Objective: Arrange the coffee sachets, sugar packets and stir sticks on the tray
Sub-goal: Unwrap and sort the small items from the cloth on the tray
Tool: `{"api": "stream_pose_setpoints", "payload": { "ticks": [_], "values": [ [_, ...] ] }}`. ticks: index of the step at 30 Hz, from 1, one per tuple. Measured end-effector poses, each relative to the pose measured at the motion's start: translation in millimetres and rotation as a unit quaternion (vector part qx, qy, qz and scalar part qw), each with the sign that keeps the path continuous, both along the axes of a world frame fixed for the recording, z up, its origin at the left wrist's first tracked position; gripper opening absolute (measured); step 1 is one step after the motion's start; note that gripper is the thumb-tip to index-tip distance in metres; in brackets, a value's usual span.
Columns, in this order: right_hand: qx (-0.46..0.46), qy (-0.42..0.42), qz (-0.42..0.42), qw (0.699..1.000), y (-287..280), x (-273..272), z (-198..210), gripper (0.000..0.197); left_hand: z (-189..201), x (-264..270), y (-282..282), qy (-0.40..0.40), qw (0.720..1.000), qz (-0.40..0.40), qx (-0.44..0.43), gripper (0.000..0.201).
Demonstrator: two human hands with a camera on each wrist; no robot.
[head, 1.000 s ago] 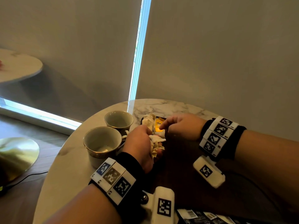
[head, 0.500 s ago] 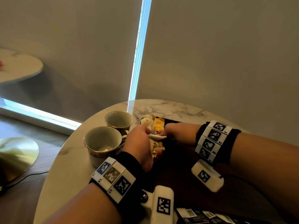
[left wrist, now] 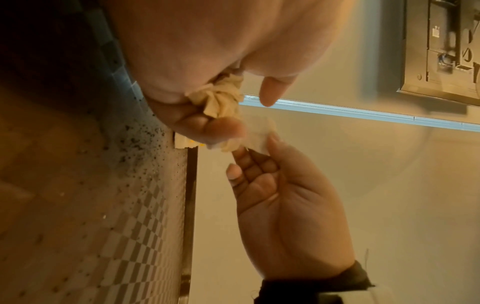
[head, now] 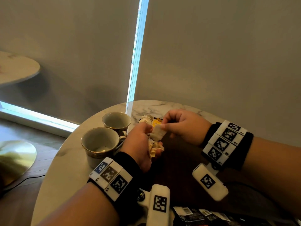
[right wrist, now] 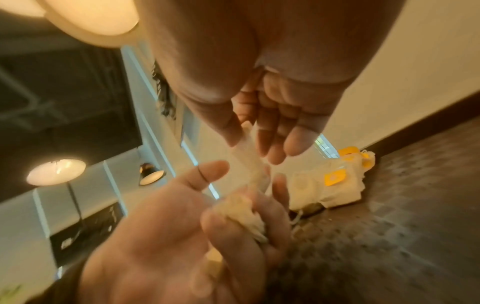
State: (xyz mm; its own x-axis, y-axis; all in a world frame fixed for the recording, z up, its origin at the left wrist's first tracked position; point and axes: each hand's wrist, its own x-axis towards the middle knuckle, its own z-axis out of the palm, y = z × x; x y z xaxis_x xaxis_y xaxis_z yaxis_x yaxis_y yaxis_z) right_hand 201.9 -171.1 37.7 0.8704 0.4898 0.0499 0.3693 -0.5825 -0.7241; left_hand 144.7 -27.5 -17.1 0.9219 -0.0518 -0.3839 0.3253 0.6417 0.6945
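Note:
My left hand grips a crumpled bunch of cream sachets over the left part of the dark tray. My right hand pinches one white sachet between thumb and forefinger, just above that bunch. In the right wrist view the white sachet stretches from my right fingers down to the bunch in the left hand. A pile of white sachets with yellow labels lies at the tray's far corner. No stir sticks are in view.
Two gold-rimmed cups stand on the marble table, close to the left of my left hand. Black sachets lie at the near edge. A curtained wall rises right behind the table.
My right hand left the pile at the tray's far corner, came to the bunch in my left hand, and now lifts one white sachet from it. The left hand stayed put.

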Motion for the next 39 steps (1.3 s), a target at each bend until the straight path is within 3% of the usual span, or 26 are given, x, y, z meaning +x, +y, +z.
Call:
{"api": "stream_pose_setpoints", "payload": {
  "ticks": [3, 8, 12, 18, 23, 29, 32, 39],
  "values": [
    [0.078, 0.050, -0.015, 0.996, -3, 8, 1, 0.013, 1, -1, -1, -0.021, 0.999, -0.006, 0.030, 0.040],
    [0.130, 0.095, -0.027, 0.987, -3, 9, 4, 0.011, 0, 0, -3, -0.037, 0.989, -0.022, 0.139, 0.017],
    [0.190, 0.129, -0.059, 0.972, -5, 11, 2, 0.020, 0, 0, -3, -0.056, 0.989, 0.012, 0.138, 0.008],
    [0.075, 0.096, -0.002, 0.993, -9, 3, -7, 0.037, 0, 0, -4, -0.052, 0.989, 0.032, 0.134, 0.010],
    [0.104, 0.129, -0.016, 0.986, -5, 2, -9, 0.024, 1, -1, -4, -0.026, 0.989, 0.034, 0.141, 0.003],
    [0.077, 0.126, -0.080, 0.986, 2, 8, -16, 0.029, 7, -2, 1, 0.059, 0.991, -0.007, 0.119, 0.005],
    [0.050, 0.126, -0.113, 0.984, 6, 24, -15, 0.030, 5, -2, 5, 0.107, 0.988, -0.011, 0.114, 0.017],
    [-0.025, 0.129, -0.079, 0.988, 36, 37, -15, 0.029, -3, 0, -2, 0.121, 0.988, -0.013, 0.098, 0.024]
  ]
}}
